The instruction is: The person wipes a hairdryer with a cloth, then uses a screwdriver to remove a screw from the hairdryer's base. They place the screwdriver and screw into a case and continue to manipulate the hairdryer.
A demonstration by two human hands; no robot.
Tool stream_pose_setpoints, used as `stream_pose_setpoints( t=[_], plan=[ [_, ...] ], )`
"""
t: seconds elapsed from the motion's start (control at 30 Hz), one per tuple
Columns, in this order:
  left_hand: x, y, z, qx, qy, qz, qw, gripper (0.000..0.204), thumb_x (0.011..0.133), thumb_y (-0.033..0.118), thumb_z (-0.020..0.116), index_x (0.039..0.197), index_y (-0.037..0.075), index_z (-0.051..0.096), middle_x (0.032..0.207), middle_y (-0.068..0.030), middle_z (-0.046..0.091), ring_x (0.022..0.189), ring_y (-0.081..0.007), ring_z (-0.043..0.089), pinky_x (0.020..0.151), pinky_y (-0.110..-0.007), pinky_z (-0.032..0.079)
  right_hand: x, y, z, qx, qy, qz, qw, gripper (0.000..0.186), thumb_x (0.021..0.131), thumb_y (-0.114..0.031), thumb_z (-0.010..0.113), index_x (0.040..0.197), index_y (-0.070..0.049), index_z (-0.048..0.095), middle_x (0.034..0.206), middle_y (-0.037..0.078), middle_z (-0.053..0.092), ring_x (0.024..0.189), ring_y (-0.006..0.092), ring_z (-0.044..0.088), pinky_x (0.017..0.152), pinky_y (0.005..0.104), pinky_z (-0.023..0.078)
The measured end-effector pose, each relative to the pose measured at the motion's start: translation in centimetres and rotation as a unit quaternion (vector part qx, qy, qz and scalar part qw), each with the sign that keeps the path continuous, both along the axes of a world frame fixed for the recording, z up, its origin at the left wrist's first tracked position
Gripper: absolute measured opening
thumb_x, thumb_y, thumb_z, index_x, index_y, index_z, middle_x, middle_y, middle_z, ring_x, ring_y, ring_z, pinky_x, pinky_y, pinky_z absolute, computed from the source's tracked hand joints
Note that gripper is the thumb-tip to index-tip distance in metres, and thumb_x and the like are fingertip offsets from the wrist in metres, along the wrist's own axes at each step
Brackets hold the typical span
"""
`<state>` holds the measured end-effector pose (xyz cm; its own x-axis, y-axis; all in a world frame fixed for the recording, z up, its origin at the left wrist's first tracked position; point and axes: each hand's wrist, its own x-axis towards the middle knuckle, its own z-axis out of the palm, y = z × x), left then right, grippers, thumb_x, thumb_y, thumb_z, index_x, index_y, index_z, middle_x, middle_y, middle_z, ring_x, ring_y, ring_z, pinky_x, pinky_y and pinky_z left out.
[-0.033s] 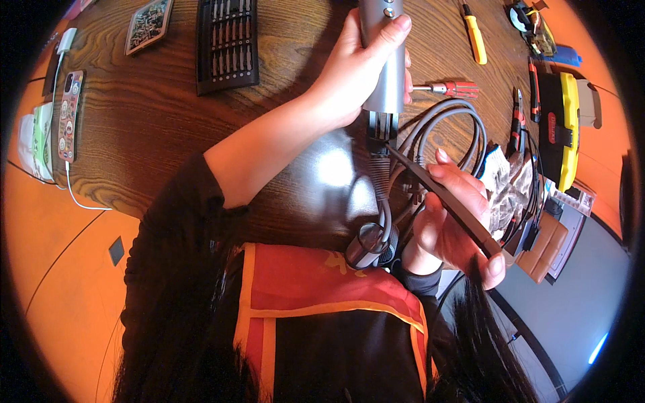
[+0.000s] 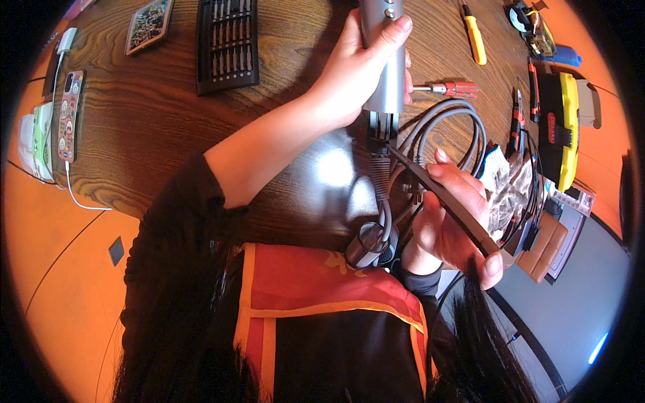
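My left hand point(image 2: 359, 77) is wrapped round a grey cylindrical appliance handle point(image 2: 385, 91) with small buttons, perhaps that of a hair dryer. From its lower end comes a dark inner part point(image 2: 383, 125) with metal strips, followed by a ribbed cord sleeve point(image 2: 380, 178). In my right hand point(image 2: 443, 228) are dark, slender tweezers point(image 2: 451, 201), slanting up to the left. Their pointed tip meets or nearly meets the dark inner part just above the sleeve. A short dark grey tube point(image 2: 365, 247) sits round the cord near the table's front edge.
Right of the handle lie a coiled grey cord point(image 2: 480, 131), a red screwdriver point(image 2: 457, 88), a yellow screwdriver point(image 2: 476, 43), pliers point(image 2: 518, 124), a work glove point(image 2: 496, 171) and a black-and-yellow toolbox point(image 2: 570, 127). A bit set point(image 2: 228, 84), a tray of screws point(image 2: 148, 27) and a phone point(image 2: 69, 114) are on the left.
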<state>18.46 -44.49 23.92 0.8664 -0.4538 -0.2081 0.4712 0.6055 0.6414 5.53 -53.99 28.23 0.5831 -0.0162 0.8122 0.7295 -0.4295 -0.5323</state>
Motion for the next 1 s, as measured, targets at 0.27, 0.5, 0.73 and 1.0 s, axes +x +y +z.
stream_pose_setpoints(
  t=[0.27, 0.5, 0.73, 1.0],
  plan=[
    [-0.2, -0.5, -0.4, 0.051, -0.091, 0.032, 0.994, 0.034, 0.088, 0.031, 0.054, 0.103, 0.009, 0.033, 0.072, -0.0086, 0.052, 0.05, -0.0184, 0.055, 0.042, -0.032, 0.048, -0.7, 0.7, 3.9, -0.148, 0.153, -0.148, 0.966, 0.049, 0.072, 0.006, 0.067, 0.108, -0.007, 0.037, 0.079, 0.023, 0.059, 0.068, 0.0268, 0.064, 0.062, 0.0336, 0.055],
    [-0.1, -0.8, -0.6, 0.06, -0.108, 0.039, 0.992, 0.032, 0.088, 0.027, 0.056, 0.101, 0.009, 0.033, 0.07, -0.0067, 0.05, 0.048, -0.0167, 0.054, 0.042, -0.031, 0.047, -0.5, 2.2, 8.1, -0.228, 0.359, -0.272, 0.863, 0.017, 0.077, -0.012, 0.068, 0.072, -0.002, 0.056, 0.055, 0.01, 0.058, 0.047, 0.0168, 0.059, 0.043, 0.0256, 0.043],
    [0.0, -1.1, -1.1, 0.077, -0.14, 0.045, 0.986, 0.034, 0.086, 0.026, 0.059, 0.1, 0.009, 0.032, 0.069, -0.0068, 0.049, 0.045, -0.0158, 0.054, 0.039, -0.03, 0.046, -0.2, 1.6, 9.8, -0.375, 0.432, -0.151, 0.806, 0.009, 0.078, -0.006, 0.063, 0.084, 0.001, 0.062, 0.066, 0.014, 0.061, 0.057, 0.0228, 0.06, 0.053, 0.0288, 0.046],
    [0.1, -1.6, -1.4, 0.106, -0.144, 0.054, 0.982, 0.036, 0.085, 0.027, 0.06, 0.097, 0.007, 0.033, 0.067, -0.0067, 0.049, 0.045, -0.0158, 0.054, 0.038, -0.03, 0.046, 0.2, 0.6, 10.9, -0.547, 0.338, -0.022, 0.766, 0.021, 0.075, -0.004, 0.063, 0.096, -0.002, 0.06, 0.077, 0.011, 0.059, 0.071, 0.0271, 0.059, 0.061, 0.0328, 0.048]
  ],
)
